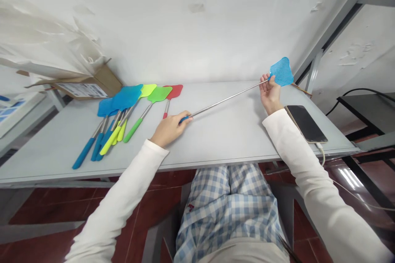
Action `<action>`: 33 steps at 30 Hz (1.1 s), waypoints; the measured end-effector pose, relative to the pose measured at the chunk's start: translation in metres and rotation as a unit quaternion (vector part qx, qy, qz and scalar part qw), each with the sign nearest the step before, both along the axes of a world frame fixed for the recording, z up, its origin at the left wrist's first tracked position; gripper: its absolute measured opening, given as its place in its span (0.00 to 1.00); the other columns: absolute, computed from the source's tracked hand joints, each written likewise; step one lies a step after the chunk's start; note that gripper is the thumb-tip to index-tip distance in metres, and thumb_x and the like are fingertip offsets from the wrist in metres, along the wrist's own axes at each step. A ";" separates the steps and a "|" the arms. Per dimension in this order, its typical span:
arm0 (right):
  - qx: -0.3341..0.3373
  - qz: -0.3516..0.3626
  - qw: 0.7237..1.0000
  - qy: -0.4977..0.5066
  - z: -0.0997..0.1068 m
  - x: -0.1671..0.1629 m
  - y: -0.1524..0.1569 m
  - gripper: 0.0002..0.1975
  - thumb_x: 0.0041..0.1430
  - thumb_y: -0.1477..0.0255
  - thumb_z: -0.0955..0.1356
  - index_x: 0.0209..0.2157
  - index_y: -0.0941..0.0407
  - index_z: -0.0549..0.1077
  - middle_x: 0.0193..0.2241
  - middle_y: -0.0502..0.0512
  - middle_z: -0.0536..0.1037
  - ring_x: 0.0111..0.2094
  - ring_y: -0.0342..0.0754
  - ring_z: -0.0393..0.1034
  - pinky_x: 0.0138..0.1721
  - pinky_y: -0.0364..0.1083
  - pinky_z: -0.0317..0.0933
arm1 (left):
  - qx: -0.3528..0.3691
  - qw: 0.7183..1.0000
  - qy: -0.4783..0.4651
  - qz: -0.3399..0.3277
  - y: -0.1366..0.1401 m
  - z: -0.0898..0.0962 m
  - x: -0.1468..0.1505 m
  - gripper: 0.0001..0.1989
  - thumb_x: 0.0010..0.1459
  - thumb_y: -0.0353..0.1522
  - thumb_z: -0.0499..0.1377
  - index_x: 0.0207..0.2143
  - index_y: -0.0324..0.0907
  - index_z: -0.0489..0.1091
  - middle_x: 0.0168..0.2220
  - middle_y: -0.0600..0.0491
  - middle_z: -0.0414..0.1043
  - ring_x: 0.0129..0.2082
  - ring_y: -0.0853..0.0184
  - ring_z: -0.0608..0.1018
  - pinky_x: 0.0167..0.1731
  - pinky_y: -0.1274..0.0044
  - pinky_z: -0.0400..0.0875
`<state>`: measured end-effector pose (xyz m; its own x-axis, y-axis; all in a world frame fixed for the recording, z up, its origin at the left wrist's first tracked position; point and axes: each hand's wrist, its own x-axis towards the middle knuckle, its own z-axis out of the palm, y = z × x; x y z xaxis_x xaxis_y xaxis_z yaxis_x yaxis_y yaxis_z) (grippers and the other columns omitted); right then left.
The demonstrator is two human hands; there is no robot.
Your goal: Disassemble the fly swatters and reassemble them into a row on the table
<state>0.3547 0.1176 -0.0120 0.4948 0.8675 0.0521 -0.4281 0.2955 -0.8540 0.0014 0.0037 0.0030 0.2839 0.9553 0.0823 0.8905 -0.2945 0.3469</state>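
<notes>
Extension, seemingly, of blue swatter (229, 98): left hand (173, 128) gripping handle (185, 119), right hand (271, 95) pinching beneath head (282, 71); any further pull calls for steady grips.

Beyond your fingers (184, 114) you face a white wall (197, 41) marked with tape scraps (196, 7); beneath them spreads a grey tabletop (222, 139), below that red floor tiles (138, 218); right of them, a grey metal frame (337, 19).

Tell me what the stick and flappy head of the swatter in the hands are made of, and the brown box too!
The stick looks like shiny metal: it gleams silver. The flappy head is probably bendy plastic, bright blue with a mesh-like pattern. The brown box seems to be dull cardboard, with folding flaps.
</notes>
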 end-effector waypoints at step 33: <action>-0.052 0.067 0.996 0.032 -0.022 -0.082 -0.045 0.17 0.66 0.57 0.65 0.30 0.53 0.73 0.32 0.50 0.83 0.36 0.42 0.78 0.47 0.44 0.68 | -0.024 0.997 -0.069 0.022 0.007 0.002 0.055 0.17 0.65 0.42 0.50 0.41 0.47 0.76 0.34 0.51 0.78 0.33 0.61 0.76 0.31 0.74 0.60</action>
